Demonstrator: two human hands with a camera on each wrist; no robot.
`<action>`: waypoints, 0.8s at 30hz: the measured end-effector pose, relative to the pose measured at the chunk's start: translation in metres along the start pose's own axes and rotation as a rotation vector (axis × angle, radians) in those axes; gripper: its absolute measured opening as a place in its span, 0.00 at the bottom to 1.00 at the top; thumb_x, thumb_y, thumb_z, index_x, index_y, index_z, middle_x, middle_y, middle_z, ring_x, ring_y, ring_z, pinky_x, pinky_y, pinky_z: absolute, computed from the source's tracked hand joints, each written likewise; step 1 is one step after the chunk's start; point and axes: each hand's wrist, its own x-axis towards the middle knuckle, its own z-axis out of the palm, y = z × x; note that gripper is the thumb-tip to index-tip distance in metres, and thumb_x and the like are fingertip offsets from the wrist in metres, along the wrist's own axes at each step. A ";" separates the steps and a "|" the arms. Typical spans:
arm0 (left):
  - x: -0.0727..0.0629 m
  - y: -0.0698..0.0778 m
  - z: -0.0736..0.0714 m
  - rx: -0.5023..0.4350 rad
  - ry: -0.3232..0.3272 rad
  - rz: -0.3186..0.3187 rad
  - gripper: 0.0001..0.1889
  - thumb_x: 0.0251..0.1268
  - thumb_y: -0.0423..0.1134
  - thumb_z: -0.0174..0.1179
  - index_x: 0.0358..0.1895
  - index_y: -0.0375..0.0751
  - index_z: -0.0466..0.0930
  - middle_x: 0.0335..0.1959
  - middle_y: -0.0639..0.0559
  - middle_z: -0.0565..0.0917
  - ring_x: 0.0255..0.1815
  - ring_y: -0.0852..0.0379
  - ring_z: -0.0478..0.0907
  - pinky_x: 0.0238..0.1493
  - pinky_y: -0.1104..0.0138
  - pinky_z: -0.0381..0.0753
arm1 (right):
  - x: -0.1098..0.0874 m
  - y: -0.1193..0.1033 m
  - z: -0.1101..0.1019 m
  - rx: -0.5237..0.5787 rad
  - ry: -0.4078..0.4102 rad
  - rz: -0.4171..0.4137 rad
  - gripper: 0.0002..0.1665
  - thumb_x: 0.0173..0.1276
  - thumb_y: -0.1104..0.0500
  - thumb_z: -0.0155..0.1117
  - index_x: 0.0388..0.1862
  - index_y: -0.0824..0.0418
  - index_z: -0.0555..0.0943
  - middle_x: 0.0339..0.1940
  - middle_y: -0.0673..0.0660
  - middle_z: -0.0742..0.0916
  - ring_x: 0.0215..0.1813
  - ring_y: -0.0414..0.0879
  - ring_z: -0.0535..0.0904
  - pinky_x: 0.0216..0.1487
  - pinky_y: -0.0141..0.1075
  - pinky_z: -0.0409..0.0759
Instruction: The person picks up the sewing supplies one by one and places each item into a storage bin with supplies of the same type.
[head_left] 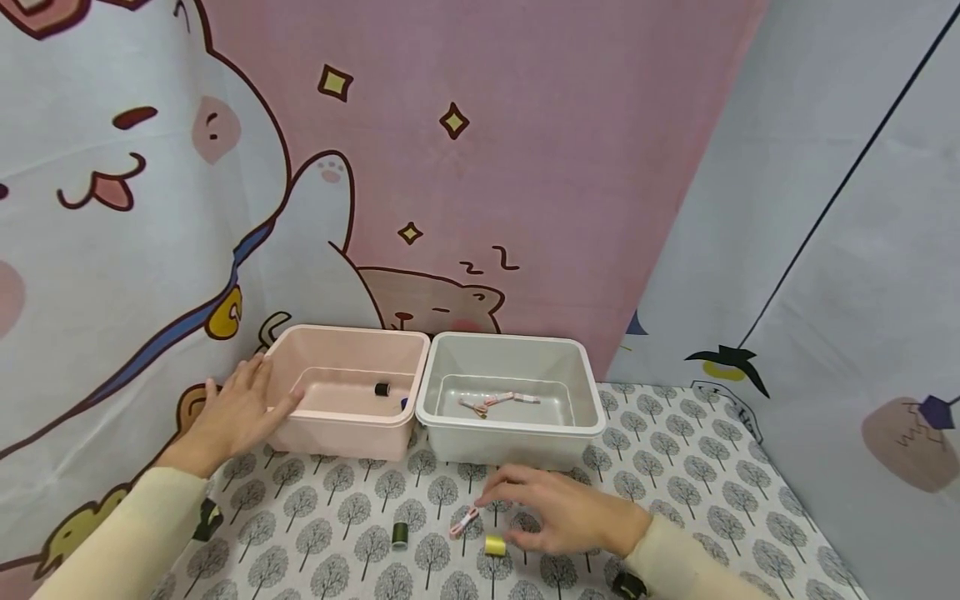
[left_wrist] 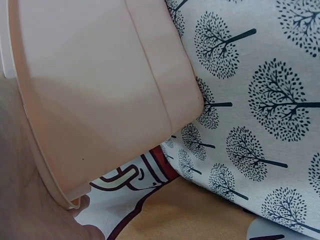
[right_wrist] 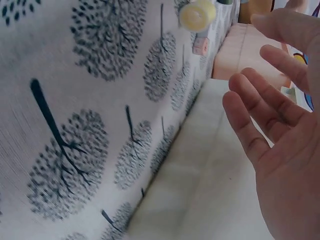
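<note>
My left hand point(head_left: 232, 412) rests on the front left corner of a pink bin point(head_left: 337, 433), thumb over the rim. In the left wrist view the bin's wall point(left_wrist: 100, 100) fills much of the picture. Fingers relaxed and apart, my right hand point(head_left: 558, 508) hovers in front of a grey bin point(head_left: 510, 442), holding nothing. Near its fingertips lie a yellow thread spool point(head_left: 495, 546) and a small pink-and-white folded strip point(head_left: 464, 522). A dark green thread spool point(head_left: 400, 535) stands to their left. The right wrist view shows the yellow spool point(right_wrist: 197, 16) and strip point(right_wrist: 201, 46) beyond the fingers.
Inside the pink bin are a black spool point(head_left: 382, 389) and a mostly hidden blue one point(head_left: 404, 403). Several pink-and-white strips point(head_left: 498, 400) lie in the grey bin. A tree-print cloth point(head_left: 337, 508) covers the table; a printed curtain point(head_left: 525, 167) hangs behind.
</note>
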 end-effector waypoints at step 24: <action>0.002 -0.001 0.003 0.002 -0.003 -0.008 0.58 0.91 0.74 0.42 0.93 0.20 0.47 0.95 0.17 0.48 0.93 0.11 0.49 0.83 0.08 0.39 | 0.000 0.009 0.029 0.150 -0.124 0.045 0.35 0.76 0.51 0.84 0.80 0.41 0.85 0.57 0.43 0.87 0.52 0.25 0.82 0.58 0.24 0.84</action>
